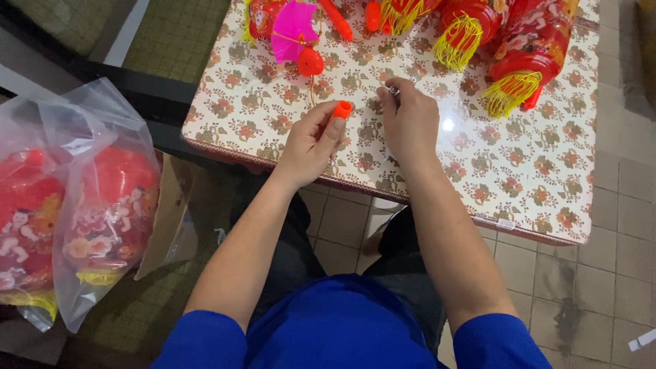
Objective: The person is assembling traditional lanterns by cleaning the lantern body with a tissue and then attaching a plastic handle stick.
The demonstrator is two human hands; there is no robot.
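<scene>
My left hand [313, 142] pinches a small orange plastic cap [341, 109] between thumb and fingers, just above the table. Close to its right, my right hand [410, 121] is curled with its fingertips closed on a tiny shiny metal piece [394, 89]. Both hands rest over the floral tablecloth [519, 171] near the table's front edge. Behind them lie a pink paper fan piece [294, 31] with a red ball [309, 63] on a thin string.
Red lanterns with yellow tassels [509, 92] crowd the table's far right. Orange sticks [337, 20] lie at the back. Clear plastic bags of red lanterns [102, 198] sit at my left beside a cardboard box [171, 225]. Tiled floor lies below.
</scene>
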